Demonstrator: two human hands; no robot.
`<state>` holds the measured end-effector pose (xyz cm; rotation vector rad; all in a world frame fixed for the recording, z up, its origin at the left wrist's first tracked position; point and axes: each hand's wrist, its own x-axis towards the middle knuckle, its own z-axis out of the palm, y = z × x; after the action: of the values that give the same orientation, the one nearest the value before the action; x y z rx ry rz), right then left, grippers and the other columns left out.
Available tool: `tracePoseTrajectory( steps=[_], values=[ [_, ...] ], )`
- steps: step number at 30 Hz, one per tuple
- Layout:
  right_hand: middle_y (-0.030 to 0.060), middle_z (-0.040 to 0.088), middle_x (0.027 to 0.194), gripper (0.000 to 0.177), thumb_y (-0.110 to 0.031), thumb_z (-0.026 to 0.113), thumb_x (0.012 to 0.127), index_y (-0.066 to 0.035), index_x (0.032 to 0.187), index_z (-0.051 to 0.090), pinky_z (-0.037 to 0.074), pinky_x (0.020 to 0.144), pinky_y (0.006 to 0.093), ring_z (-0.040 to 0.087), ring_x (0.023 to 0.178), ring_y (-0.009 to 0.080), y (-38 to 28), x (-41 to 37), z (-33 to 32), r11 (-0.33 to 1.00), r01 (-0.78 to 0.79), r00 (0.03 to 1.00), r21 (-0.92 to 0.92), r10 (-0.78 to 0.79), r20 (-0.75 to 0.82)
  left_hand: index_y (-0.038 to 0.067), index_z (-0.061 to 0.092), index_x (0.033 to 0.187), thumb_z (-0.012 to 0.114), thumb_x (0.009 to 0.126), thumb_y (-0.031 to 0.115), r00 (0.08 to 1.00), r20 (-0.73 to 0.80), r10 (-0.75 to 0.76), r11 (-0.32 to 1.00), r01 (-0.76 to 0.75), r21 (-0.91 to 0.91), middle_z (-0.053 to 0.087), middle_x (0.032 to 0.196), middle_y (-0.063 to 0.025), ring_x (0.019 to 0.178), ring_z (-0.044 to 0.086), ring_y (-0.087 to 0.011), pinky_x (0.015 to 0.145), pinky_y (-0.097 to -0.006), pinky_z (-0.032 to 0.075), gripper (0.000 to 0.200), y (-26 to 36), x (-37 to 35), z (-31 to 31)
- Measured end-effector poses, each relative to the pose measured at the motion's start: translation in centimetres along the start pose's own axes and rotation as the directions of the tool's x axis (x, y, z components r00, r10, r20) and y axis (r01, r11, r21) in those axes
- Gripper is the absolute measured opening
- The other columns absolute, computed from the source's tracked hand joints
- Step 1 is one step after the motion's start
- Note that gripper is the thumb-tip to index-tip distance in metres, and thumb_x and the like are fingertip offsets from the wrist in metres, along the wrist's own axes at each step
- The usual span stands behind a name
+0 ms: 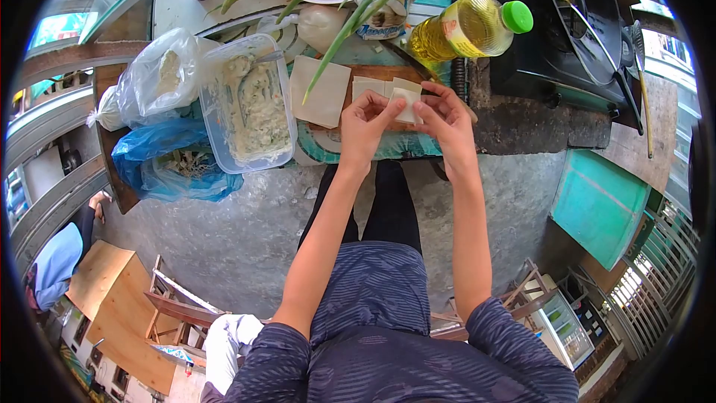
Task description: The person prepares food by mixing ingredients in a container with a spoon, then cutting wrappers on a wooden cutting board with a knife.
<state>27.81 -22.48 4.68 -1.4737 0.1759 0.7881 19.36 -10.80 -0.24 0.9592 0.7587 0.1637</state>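
My left hand (367, 121) pinches a small pale square wrapper (406, 104) between thumb and fingers. My right hand (450, 124) grips the opposite side of that wrapper, its fingers curled. Under both hands is a wooden cutting board (391, 72), where more small wrappers (366, 85) lie partly covered by my fingers. A knife (409, 61) rests across the board behind the right hand. Left of my hands sits a larger square wrapper sheet (320, 91). Beyond it stands a clear plastic tub (212, 123) of pale, green-flecked filling with a spoon in it.
An oil bottle (466, 27) with a green cap leans behind my right hand. A black stove (537, 52) holds a pan and utensils at right. Plastic bags (175, 153) lie at far left. Green leaves (328, 60) hang over the table. Another person (58, 261) is at lower left.
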Motion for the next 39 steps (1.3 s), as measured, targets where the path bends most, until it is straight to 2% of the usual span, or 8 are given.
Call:
tracePoseTrajectory(
  steps=[6, 14, 17, 23, 26, 29, 32, 39],
  values=[
    [0.0052, 0.066, 0.100, 0.033, -0.014, 0.071, 0.089, 0.003, 0.117, 0.063, 0.054, 0.080, 0.0269, 0.063, 0.090, 0.0107, 1.0, 0.5, -0.2, 0.996, 0.031, 0.996, -0.082, -0.024, 0.090, 0.010, 0.057, 0.081, 0.074, 0.088, 0.022, 0.983, 0.112, -0.149, 0.973, 0.166, -0.160, 0.063, 0.077, 0.0023, 0.074, 0.060, -0.0054, 0.065, -0.0217, 0.050, 0.022, 0.7, 0.9, 1.2],
    [0.0076, 0.068, 0.101, 0.029, -0.019, 0.063, 0.095, 0.001, 0.116, 0.064, 0.055, 0.080, 0.0284, 0.065, 0.080, 0.0113, 1.5, 0.9, -1.8, 0.995, 0.011, 0.991, 0.098, 0.002, -0.133, 0.005, 0.060, 0.089, 0.069, 0.092, 0.023, 0.993, -0.030, -0.112, 0.985, 0.107, -0.134, 0.067, 0.086, -0.0034, 0.073, 0.064, -0.0085, 0.062, -0.0241, 0.054, 0.020, -0.2, 1.9, 1.9],
    [0.0076, 0.068, 0.101, 0.029, -0.017, 0.062, 0.096, 0.000, 0.119, 0.062, 0.056, 0.081, 0.0293, 0.065, 0.080, 0.0117, 1.7, 0.8, -2.8, 0.989, 0.045, 0.984, 0.142, -0.019, -0.177, 0.003, 0.060, 0.096, 0.069, 0.091, 0.019, 0.998, -0.067, 0.013, 0.981, 0.001, 0.196, 0.067, 0.093, -0.0045, 0.080, 0.067, -0.0124, 0.066, -0.0250, 0.058, 0.019, -1.1, 2.5, 1.5],
    [0.0077, 0.065, 0.108, 0.031, -0.012, 0.061, 0.095, 0.000, 0.123, 0.059, 0.056, 0.082, 0.0311, 0.064, 0.084, 0.0123, 2.2, 0.2, -4.3, 0.986, 0.055, 0.979, 0.159, -0.022, -0.203, 0.001, 0.061, 0.097, 0.070, 0.089, 0.015, 0.977, -0.195, 0.083, 0.946, -0.016, 0.323, 0.068, 0.092, -0.0069, 0.077, 0.067, -0.0136, 0.063, -0.0275, 0.056, 0.018, -1.0, 2.4, 2.8],
    [0.0078, 0.063, 0.111, 0.033, -0.012, 0.061, 0.095, 0.000, 0.125, 0.059, 0.056, 0.083, 0.0320, 0.063, 0.086, 0.0124, 2.4, -0.2, -4.6, 0.982, 0.030, 0.984, 0.187, 0.004, -0.176, 0.002, 0.061, 0.091, 0.067, 0.089, 0.015, 0.935, -0.115, 0.335, 0.649, -0.141, 0.748, 0.064, 0.082, -0.0091, 0.071, 0.067, -0.0236, 0.058, -0.0362, 0.051, 0.014, -1.0, 2.3, 3.0],
    [0.0072, 0.063, 0.111, 0.035, -0.015, 0.061, 0.096, -0.001, 0.128, 0.058, 0.056, 0.084, 0.0328, 0.063, 0.087, 0.0122, 2.2, -0.5, -4.5, 0.975, 0.002, 0.989, 0.222, 0.032, -0.147, 0.005, 0.060, 0.087, 0.066, 0.089, 0.018, 0.922, -0.103, 0.372, 0.477, -0.095, 0.874, 0.061, 0.082, -0.0107, 0.076, 0.065, -0.0295, 0.061, -0.0406, 0.050, 0.015, 0.4, 1.6, 3.8],
    [0.0063, 0.064, 0.109, 0.038, -0.017, 0.060, 0.096, -0.001, 0.130, 0.057, 0.055, 0.084, 0.0325, 0.063, 0.086, 0.0122, 1.5, -1.0, -3.6, 0.971, -0.028, 0.992, 0.239, 0.055, -0.110, 0.003, 0.064, 0.093, 0.067, 0.089, 0.025, 0.878, -0.133, 0.461, 0.466, -0.111, 0.878, 0.060, 0.080, -0.0084, 0.077, 0.061, -0.0196, 0.065, -0.0355, 0.048, 0.023, 0.4, 1.2, 3.8],
    [0.0049, 0.063, 0.110, 0.037, -0.013, 0.056, 0.098, -0.002, 0.132, 0.055, 0.053, 0.084, 0.0281, 0.062, 0.090, 0.0113, 2.1, -2.2, -2.4, 1.000, -0.007, 1.000, -0.009, 0.007, 0.022, 0.001, 0.063, 0.098, 0.064, 0.093, 0.030, 0.986, 0.115, 0.124, 0.922, -0.158, 0.355, 0.064, 0.092, -0.0064, 0.081, 0.059, -0.0151, 0.065, -0.0293, 0.045, 0.029, -1.7, -1.0, 2.2]
  ],
)
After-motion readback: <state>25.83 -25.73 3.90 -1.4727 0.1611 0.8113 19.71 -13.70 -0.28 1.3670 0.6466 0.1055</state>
